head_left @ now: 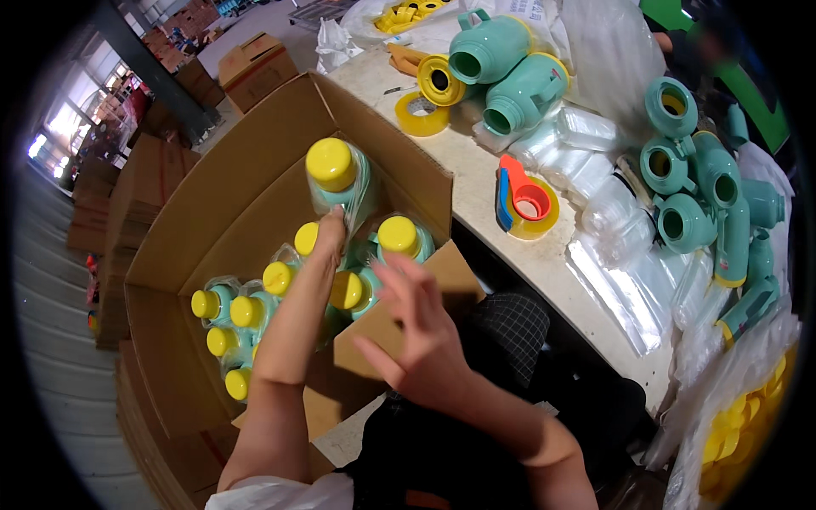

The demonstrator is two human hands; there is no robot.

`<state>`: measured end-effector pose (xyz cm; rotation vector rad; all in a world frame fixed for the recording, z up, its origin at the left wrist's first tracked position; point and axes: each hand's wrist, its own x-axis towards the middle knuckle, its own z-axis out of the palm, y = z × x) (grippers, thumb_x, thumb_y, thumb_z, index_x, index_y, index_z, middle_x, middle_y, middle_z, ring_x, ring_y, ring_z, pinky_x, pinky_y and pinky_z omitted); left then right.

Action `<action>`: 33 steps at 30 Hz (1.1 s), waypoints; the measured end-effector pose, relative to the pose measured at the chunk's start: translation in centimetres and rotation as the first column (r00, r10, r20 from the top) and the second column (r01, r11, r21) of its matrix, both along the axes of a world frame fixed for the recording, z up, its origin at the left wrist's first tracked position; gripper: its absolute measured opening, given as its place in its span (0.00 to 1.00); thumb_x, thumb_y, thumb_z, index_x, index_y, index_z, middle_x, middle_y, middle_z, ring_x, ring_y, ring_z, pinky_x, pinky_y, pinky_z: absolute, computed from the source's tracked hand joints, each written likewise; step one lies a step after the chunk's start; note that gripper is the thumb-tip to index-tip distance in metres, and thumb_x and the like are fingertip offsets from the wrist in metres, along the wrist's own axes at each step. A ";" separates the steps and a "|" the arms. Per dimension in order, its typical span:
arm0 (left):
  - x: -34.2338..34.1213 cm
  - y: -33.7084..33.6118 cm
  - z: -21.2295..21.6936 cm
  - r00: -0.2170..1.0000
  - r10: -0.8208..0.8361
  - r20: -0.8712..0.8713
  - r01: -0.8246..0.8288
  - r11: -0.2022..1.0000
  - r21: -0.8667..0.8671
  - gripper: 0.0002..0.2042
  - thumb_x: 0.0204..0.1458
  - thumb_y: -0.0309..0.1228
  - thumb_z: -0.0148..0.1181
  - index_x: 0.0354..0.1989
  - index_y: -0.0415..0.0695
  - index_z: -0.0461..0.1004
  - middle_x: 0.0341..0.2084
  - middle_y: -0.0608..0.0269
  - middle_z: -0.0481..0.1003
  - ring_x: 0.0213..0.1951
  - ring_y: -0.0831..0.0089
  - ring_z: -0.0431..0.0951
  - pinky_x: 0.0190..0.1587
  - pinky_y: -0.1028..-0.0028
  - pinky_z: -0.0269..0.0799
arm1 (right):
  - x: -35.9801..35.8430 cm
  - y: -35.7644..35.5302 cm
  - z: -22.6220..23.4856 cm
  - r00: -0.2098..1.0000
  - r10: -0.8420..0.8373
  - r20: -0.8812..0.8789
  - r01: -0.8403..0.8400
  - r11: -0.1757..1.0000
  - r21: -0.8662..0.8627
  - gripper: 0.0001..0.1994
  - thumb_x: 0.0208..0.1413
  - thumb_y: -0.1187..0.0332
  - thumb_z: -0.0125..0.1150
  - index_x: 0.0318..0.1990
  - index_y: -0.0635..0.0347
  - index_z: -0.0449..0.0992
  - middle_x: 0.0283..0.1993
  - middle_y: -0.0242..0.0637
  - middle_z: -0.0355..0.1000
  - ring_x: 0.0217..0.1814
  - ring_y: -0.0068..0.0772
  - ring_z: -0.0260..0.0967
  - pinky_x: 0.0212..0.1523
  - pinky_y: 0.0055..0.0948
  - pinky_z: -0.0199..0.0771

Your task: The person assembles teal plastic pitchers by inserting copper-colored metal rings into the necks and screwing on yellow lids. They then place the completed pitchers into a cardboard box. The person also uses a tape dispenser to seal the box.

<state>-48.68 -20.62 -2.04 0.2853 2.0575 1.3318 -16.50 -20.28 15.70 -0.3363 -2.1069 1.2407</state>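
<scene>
Inside a large open cardboard box [229, 183], my left hand [332, 231] is closed on a mint-green vacuum flask [353, 189] with a yellow cap, wrapped in a clear plastic bag. This flask stands higher than the others around it. Several more bagged flasks with yellow caps fill the box below, including a capped flask [399, 236] by the right wall. My right hand [425, 340] hovers over the box's near right flap [455, 276], fingers spread and slightly blurred, holding nothing.
On the pale table [476, 195] to the right lie a tape roll [422, 115], a tape dispenser [529, 202], uncapped green flask bodies [489, 51] and clear plastic bags [616, 285]. A bag of yellow parts [744, 433] is at lower right. Another person's head shows blurred at upper right.
</scene>
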 end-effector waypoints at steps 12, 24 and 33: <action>-0.5 -4.6 -6.7 -0.018 -0.506 -0.862 0.029 0.862 -0.506 0.22 0.56 0.44 0.60 0.47 0.36 0.74 0.36 0.53 0.77 0.33 0.55 0.79 0.33 0.60 0.75 | 37.5 -11.0 -1.6 0.168 -0.965 0.199 0.970 0.198 0.143 0.22 0.48 0.78 0.64 0.52 0.59 0.68 0.51 0.40 0.64 0.46 0.35 0.68 0.46 0.30 0.72; 29.5 10.2 11.3 0.443 -0.426 -0.789 0.855 0.464 0.230 0.25 0.64 0.36 0.52 0.65 0.37 0.60 0.59 0.50 0.66 0.59 0.60 0.68 0.62 0.63 0.64 | 77.6 -25.6 -5.8 -0.783 -0.485 0.391 0.353 -0.863 -0.362 0.31 0.51 0.48 0.69 0.49 0.67 0.67 0.41 0.44 0.68 0.24 0.34 0.67 0.21 0.33 0.74; 55.2 2.9 17.9 0.010 -0.663 -0.749 0.962 -0.198 0.188 0.18 0.45 0.19 0.61 0.46 0.40 0.70 0.46 0.53 0.70 0.50 0.55 0.71 0.57 0.65 0.65 | 68.0 -33.4 2.5 -0.653 -0.730 0.202 0.588 -0.657 -0.472 0.35 0.55 0.35 0.55 0.47 0.65 0.70 0.28 0.41 0.75 0.18 0.28 0.71 0.13 0.23 0.62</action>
